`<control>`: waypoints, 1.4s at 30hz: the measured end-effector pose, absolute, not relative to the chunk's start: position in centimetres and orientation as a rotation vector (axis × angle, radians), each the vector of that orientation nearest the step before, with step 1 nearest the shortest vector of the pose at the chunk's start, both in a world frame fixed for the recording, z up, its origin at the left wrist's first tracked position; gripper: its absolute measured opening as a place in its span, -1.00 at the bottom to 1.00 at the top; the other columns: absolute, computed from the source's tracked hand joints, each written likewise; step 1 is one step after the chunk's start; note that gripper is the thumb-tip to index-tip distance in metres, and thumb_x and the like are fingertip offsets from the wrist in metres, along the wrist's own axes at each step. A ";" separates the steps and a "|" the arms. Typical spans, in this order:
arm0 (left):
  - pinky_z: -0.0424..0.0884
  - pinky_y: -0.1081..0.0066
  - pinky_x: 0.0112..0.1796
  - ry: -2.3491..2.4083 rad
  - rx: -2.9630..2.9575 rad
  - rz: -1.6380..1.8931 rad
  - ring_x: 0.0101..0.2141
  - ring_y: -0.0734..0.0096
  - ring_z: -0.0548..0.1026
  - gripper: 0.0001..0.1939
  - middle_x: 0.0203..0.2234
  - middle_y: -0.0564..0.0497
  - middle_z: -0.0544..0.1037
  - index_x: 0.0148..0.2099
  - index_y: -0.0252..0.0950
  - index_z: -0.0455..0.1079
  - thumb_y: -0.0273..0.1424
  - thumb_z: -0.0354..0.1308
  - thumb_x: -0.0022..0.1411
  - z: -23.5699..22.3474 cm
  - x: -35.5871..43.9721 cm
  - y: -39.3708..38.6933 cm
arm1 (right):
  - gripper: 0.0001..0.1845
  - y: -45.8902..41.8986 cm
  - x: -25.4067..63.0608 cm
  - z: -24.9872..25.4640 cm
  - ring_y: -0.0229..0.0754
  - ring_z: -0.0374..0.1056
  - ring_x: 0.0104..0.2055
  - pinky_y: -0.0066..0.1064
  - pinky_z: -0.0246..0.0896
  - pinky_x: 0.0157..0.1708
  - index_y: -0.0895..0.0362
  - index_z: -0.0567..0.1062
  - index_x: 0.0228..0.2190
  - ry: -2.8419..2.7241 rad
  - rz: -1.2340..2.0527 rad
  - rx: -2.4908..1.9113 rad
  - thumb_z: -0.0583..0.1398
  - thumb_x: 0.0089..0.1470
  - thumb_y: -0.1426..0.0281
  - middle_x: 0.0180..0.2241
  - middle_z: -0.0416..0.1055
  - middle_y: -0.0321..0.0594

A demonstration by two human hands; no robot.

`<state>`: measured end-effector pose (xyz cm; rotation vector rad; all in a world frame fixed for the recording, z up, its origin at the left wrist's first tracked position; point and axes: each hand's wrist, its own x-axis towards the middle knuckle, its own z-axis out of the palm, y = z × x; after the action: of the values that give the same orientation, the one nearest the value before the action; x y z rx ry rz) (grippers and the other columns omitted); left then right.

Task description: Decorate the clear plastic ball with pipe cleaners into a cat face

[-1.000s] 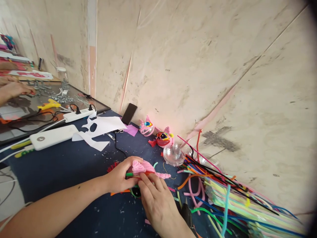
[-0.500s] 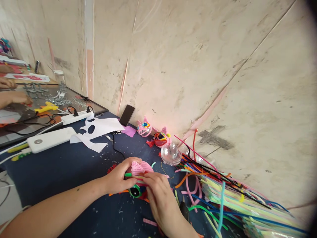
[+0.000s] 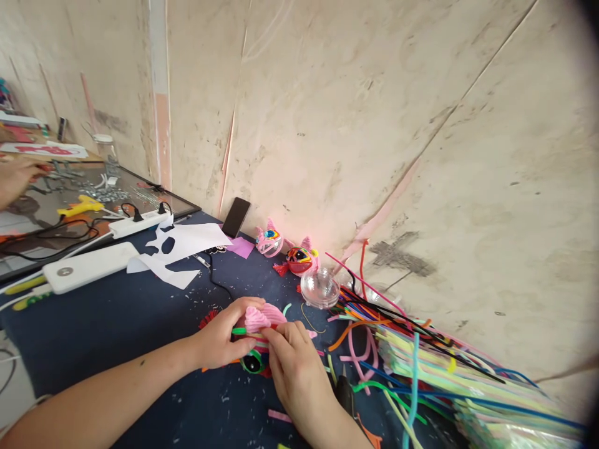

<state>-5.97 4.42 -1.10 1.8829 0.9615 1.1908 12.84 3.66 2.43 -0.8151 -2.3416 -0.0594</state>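
Note:
In the lower middle of the head view, my left hand [image 3: 222, 340] is wrapped round the side of a pink pipe-cleaner figure [image 3: 265, 315]. The figure has a pointed pink ear, coloured strips, and a black eye [image 3: 253, 362] ringed in green. My right hand [image 3: 299, 374] pinches the strips on its top, fingertips pressed together; its far side is hidden. Behind stand two similar pipe-cleaner figures, one on a clear ball [image 3: 270, 242] and one with a red tassel [image 3: 301, 257]. Close to them is a clear plastic dome [image 3: 321, 289].
On the right lies a heap of coloured pipe cleaners [image 3: 425, 362], with a black-handled tool [image 3: 345, 394] nearby. Cut white paper [image 3: 196, 240], a phone [image 3: 236, 216] and a white power strip [image 3: 91, 267] are at left. Another person's hand [image 3: 19, 178] works at the neighbouring table.
My right hand has shifted slightly left along the figure's top, its fingers now bunched into a pinch. My left hand keeps its hold. The whole view has shifted a little.

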 end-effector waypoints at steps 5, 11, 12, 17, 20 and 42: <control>0.18 0.10 0.13 0.948 1.873 1.209 0.12 0.11 0.28 -0.50 0.09 -0.15 0.34 0.11 -0.24 0.21 -0.52 0.15 0.10 -1.3 -5.9 4.5 | -0.71 3.9 12.5 2.4 -0.12 0.24 -0.40 -0.31 0.27 -0.46 0.18 0.45 -0.25 -2.349 -0.062 -0.850 -0.03 0.13 0.61 -0.41 0.34 -0.12; 0.18 0.09 0.13 0.947 1.892 1.206 0.11 0.08 0.29 -0.46 0.10 -0.15 0.34 0.13 -0.23 0.20 -0.53 0.15 0.08 -1.1 -6.0 4.5 | -0.69 4.0 12.7 2.2 -0.13 0.24 -0.39 -0.33 0.27 -0.44 0.17 0.44 -0.20 -2.347 0.000 -0.834 -0.04 0.15 0.61 -0.40 0.34 -0.13; 0.19 0.10 0.13 0.948 1.893 1.203 0.11 0.08 0.29 -0.45 0.10 -0.15 0.33 0.13 -0.24 0.19 -0.53 0.15 0.08 -1.1 -6.0 4.4 | -0.69 4.0 12.7 2.2 -0.13 0.24 -0.39 -0.33 0.27 -0.44 0.16 0.44 -0.20 -2.347 0.003 -0.833 -0.04 0.15 0.60 -0.40 0.34 -0.14; 0.18 0.11 0.13 0.943 1.955 1.186 0.13 0.10 0.26 -0.42 0.10 -0.15 0.31 0.12 -0.23 0.18 -0.61 0.11 0.03 -1.2 -6.0 4.5 | -0.70 4.1 12.6 2.0 -0.13 0.22 -0.41 -0.33 0.25 -0.46 0.16 0.44 -0.29 -2.370 -0.075 -0.847 -0.04 0.14 0.61 -0.42 0.33 -0.14; 0.18 0.09 0.12 0.946 1.976 1.193 0.12 0.09 0.27 -0.43 0.10 -0.16 0.31 0.10 -0.22 0.19 -0.61 0.12 0.02 -1.4 -6.0 4.5 | -0.72 4.1 12.7 1.8 -0.14 0.19 -0.42 -0.34 0.22 -0.48 0.16 0.44 -0.29 -2.371 -0.163 -0.830 -0.03 0.14 0.61 -0.43 0.32 -0.15; 0.23 0.08 0.11 1.006 1.314 1.237 0.12 -0.02 0.30 -0.53 0.10 -0.11 0.40 0.10 -0.26 0.37 -0.30 0.17 0.12 -1.2 -8.4 7.0 | -0.73 7.1 17.6 1.5 -0.07 0.42 -0.28 -0.29 0.34 -0.31 0.16 0.44 -0.27 -1.371 0.895 -1.244 0.16 -0.04 0.29 -0.32 0.49 -0.13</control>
<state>-8.35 6.98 -1.22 1.3136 1.0063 1.2373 17.56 7.05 1.48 -1.2443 -1.3715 0.8951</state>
